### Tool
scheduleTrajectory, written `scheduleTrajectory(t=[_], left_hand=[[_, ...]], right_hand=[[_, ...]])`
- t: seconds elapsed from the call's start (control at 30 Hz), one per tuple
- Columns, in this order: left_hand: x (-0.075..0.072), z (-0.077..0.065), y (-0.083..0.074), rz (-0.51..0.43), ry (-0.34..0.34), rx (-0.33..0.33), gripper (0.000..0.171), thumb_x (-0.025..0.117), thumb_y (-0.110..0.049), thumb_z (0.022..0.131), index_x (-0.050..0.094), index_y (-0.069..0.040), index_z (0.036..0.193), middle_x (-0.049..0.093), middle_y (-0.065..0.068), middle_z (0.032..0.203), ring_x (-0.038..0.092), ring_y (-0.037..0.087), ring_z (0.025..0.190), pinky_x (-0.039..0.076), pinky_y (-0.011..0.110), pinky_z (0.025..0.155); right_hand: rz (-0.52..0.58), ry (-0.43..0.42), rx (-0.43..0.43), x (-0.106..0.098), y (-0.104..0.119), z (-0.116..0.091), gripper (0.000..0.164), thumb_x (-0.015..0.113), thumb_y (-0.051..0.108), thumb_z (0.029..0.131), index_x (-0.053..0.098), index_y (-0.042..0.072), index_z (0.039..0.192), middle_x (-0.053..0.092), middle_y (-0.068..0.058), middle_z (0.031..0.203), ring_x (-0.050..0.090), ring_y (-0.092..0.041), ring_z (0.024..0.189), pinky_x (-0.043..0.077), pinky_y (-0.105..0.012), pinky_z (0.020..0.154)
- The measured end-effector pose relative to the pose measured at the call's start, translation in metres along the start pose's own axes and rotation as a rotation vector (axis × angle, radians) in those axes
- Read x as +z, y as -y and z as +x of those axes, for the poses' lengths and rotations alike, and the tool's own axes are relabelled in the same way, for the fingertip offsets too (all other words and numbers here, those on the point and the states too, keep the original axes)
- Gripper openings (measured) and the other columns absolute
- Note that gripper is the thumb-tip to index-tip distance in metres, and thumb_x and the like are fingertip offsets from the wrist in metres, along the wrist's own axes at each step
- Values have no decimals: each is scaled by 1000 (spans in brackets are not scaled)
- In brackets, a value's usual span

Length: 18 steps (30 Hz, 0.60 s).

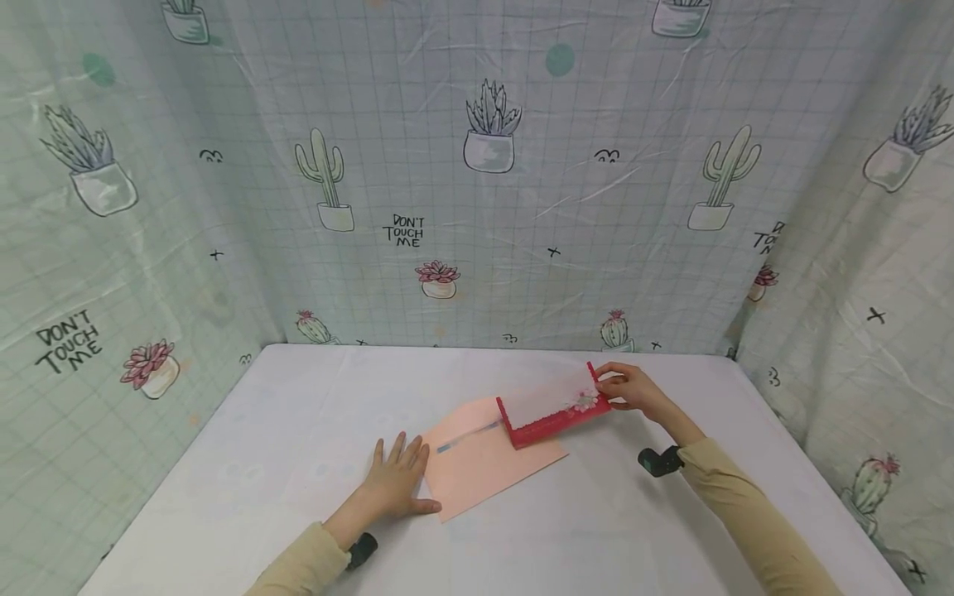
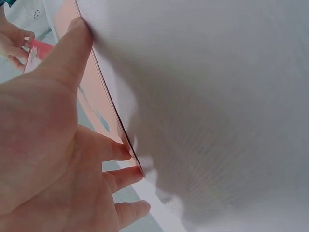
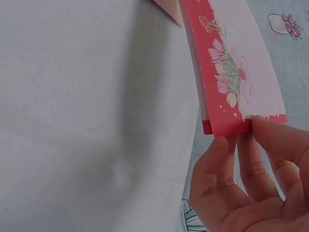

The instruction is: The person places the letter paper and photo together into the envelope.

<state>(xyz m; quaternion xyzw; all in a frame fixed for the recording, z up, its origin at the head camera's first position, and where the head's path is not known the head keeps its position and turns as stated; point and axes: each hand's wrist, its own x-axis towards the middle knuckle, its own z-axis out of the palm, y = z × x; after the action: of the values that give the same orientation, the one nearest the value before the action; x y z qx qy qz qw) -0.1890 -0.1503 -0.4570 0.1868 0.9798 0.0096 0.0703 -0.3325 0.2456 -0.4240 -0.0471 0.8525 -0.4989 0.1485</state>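
A peach-coloured envelope (image 1: 492,473) lies tilted on the white table, its flap folded back on the far side. My left hand (image 1: 393,482) rests at the envelope's left edge with fingers spread; the left wrist view shows the thumb and some fingertips touching that edge. My right hand (image 1: 632,387) holds a folded red and pale pink card (image 3: 229,67) by its right end, between the thumb and fingers. Flowers are printed near that end. The card is raised at a slant over the envelope's far right part, covering some of it.
A bluish strip (image 1: 468,436) runs along the envelope near its flap. The white table (image 1: 313,414) reaches back to a curtain (image 1: 373,190) printed with cacti, which also hangs at both sides. Dark wrist cameras (image 1: 659,461) are strapped to both wrists.
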Motion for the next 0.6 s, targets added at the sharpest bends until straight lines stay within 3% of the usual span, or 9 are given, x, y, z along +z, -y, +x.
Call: scheduleTrajectory(t=[0.2, 0.33, 0.5, 0.6], left_hand=[[1, 0, 1, -18, -4, 1, 92, 57, -62, 71, 35, 3, 133, 30, 21, 142, 20, 46, 132, 13, 66, 100], [1, 0, 1, -14, 0, -6, 92, 57, -62, 71, 35, 3, 133, 30, 21, 142, 20, 46, 132, 13, 66, 100], [-1, -1, 0, -10, -1, -6, 92, 58, -61, 71, 36, 3, 133, 31, 21, 142, 21, 46, 131, 14, 66, 100], [-2, -2, 0, -6, -2, -7, 92, 58, -61, 71, 36, 3, 133, 31, 21, 142, 21, 45, 131, 14, 66, 100]], right_hand=[[16, -33, -16, 4, 1, 9, 34, 53, 10, 88, 48, 0, 120, 60, -11, 97, 55, -13, 79, 53, -34, 72], [53, -85, -16, 5, 1, 18, 39, 54, 12, 88, 45, -1, 123, 57, -13, 100, 55, -14, 82, 53, -31, 71], [82, -180, -46, 7, -7, 34, 39, 57, 16, 87, 47, 2, 122, 55, -16, 103, 55, -17, 82, 52, -31, 70], [54, -266, -27, 8, -10, 44, 33, 60, 18, 85, 53, 8, 116, 56, -10, 99, 56, -12, 79, 53, -33, 66]])
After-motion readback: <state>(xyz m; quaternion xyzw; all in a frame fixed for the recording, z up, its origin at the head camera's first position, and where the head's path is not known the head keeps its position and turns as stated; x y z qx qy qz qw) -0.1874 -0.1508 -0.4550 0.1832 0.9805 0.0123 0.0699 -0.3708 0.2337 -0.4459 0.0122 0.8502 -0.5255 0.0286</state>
